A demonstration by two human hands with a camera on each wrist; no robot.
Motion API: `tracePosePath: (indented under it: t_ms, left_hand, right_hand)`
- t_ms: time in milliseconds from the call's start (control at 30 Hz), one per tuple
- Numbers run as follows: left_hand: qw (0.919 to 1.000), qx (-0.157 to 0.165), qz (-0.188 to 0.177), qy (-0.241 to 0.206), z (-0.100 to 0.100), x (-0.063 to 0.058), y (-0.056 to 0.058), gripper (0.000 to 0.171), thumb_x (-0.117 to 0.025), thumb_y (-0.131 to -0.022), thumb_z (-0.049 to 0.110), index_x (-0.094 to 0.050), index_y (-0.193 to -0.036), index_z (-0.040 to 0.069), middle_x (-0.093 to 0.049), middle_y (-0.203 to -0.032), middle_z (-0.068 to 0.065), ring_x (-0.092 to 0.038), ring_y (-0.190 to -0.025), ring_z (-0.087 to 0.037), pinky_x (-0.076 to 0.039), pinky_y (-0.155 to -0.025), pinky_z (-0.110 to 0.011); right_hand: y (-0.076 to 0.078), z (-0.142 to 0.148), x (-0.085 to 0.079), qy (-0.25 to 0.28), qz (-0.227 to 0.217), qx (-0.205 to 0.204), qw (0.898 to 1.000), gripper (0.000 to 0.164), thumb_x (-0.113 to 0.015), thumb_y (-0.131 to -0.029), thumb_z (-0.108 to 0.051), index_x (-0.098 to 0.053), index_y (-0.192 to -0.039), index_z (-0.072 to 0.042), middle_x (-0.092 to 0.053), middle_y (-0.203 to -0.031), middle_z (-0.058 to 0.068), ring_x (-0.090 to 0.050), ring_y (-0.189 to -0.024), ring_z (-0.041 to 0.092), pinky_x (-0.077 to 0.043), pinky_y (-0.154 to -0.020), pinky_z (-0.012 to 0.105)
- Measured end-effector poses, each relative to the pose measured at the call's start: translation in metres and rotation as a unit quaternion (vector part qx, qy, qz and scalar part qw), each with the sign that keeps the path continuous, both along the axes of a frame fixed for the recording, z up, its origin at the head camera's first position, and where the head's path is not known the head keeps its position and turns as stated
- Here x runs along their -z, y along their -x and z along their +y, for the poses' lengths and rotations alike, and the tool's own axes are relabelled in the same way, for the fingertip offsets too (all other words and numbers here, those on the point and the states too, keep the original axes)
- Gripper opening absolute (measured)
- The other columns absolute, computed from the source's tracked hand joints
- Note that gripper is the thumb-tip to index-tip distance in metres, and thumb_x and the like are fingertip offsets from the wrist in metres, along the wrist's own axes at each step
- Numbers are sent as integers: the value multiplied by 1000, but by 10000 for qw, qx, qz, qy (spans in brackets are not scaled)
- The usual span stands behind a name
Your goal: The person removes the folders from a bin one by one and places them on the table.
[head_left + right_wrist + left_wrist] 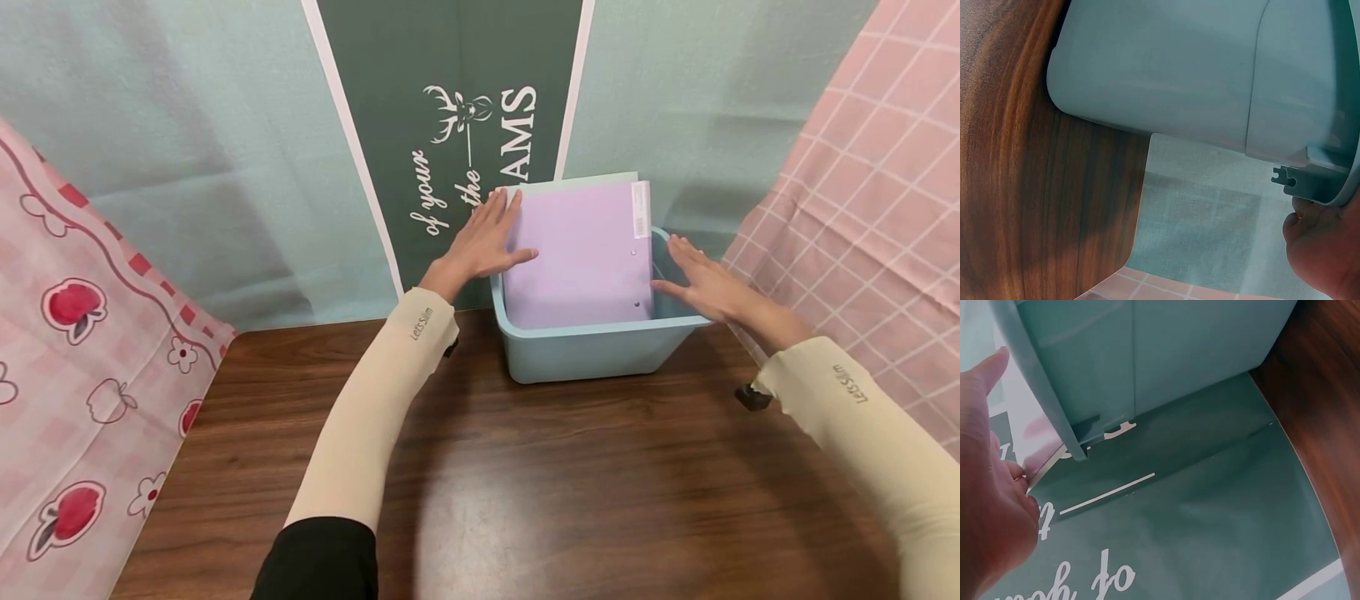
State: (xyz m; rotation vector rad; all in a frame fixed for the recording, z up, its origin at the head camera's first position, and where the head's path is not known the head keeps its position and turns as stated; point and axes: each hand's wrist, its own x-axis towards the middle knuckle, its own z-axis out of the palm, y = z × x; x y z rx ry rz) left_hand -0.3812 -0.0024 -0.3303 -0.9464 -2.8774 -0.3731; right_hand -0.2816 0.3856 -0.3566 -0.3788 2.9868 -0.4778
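Observation:
A lavender folder or binder point(573, 258) with a white label stands upright, leaning back, inside a light blue plastic bin point(592, 354). Behind it, a pale green sheet or folder point(585, 182) shows along the top edge. My left hand point(483, 242) touches the lavender folder's left side, fingers stretched toward its upper corner and thumb lying over the front. In the left wrist view, the thumb and part of the left hand point(997, 481) appear beside the bin point(1166, 350). My right hand point(708, 283) rests at the bin's right rim, fingers extended, thumb pointing at the folder.
The bin stands at the back of a brown wooden table point(450, 467), against a green and grey-blue cloth backdrop point(217, 167). Pink patterned cloths hang at the left point(90, 375) and right point(885, 192). Under the bin's rim, a notched tab point(1285, 178) juts out.

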Motion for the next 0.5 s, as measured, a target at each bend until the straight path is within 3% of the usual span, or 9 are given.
tracePosePath:
  t_ms: [500]
  left_hand:
    - [9996,-193,-141,141,9,2,0,102,-53,-102,65,3,-172,16,-1,-178,-14,3,-165,-27,2,-133,-38]
  right_hand:
    - [1,2,0,19,-53,40,10000,97,-43,-109,-60,5,-167,2,9,-174,25,3,-160,49,-3,-125,71]
